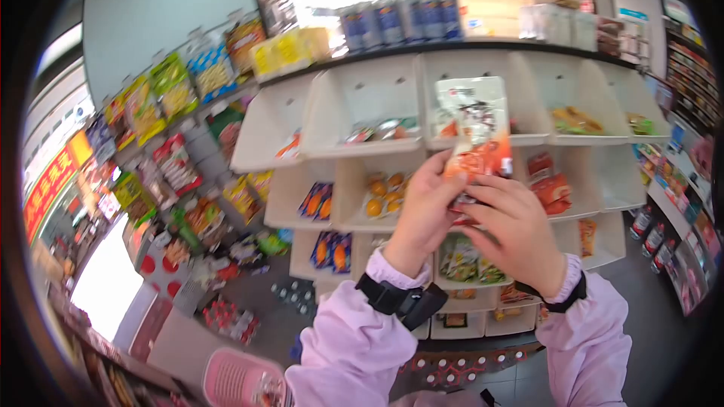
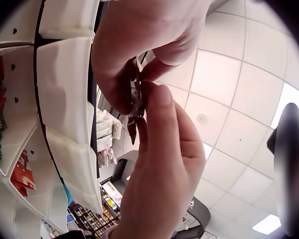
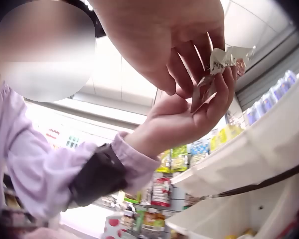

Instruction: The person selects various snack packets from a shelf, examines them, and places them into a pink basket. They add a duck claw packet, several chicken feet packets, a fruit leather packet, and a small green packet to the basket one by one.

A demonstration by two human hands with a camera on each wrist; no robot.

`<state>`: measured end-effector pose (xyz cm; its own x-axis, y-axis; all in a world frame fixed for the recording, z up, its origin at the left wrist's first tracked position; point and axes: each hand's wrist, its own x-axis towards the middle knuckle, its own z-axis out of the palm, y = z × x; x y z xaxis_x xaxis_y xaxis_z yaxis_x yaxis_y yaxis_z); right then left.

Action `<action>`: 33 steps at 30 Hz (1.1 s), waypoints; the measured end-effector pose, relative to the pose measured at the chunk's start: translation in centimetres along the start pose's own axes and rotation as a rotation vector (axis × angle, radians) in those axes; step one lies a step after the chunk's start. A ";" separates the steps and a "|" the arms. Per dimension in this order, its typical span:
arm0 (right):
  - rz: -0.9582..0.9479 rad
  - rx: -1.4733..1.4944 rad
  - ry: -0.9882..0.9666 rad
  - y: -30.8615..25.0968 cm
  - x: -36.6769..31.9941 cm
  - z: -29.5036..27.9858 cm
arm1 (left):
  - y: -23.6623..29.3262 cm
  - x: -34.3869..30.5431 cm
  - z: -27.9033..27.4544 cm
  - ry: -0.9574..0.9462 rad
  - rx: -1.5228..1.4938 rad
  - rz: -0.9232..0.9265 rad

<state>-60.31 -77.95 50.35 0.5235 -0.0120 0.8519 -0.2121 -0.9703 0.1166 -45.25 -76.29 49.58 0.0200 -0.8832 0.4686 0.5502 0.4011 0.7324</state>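
Both hands hold a snack packet [image 1: 473, 117], pale on its upper part and orange-red lower down, upright before the bins. My left hand [image 1: 424, 215] grips its lower left edge between thumb and fingers. From the lower right, my right hand [image 1: 516, 227] pinches the bottom of the same packet, its fingers lying over the front. In the left wrist view the packet [image 2: 134, 107] appears edge-on between the fingertips of both hands. The right wrist view shows its crinkled upper end [image 3: 228, 59] sticking out past the fingers.
White tiered bins [image 1: 362, 98] stand ahead, with packaged snacks and round orange-yellow items [image 1: 385, 194]. Blue cans [image 1: 400, 21] line the top shelf. Hanging snack bags [image 1: 172, 84] fill the left rack. A pink basket [image 1: 226, 373] sits low at left; bottles [image 1: 652, 234] stand at right.
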 end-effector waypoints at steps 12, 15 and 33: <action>0.871 1.667 -0.692 -17.4 -9.2 19.7 | 0.6 -32.4 -12.7 0.675 0.119 0.083; 0.970 1.771 -0.861 -24.2 -9.6 24.3 | 0.1 -41.4 -15.5 0.888 -0.048 0.150; 0.536 1.358 -1.381 -54.5 -23.0 45.8 | -3.7 -77.4 -34.5 1.555 -0.409 -0.030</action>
<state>-22.99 -35.84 1.01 0.9324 0.1925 -0.3058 -0.2366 -0.3145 -0.9193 -20.01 -17.85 -6.47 0.6527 -0.3702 -0.6610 0.7360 0.5167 0.4374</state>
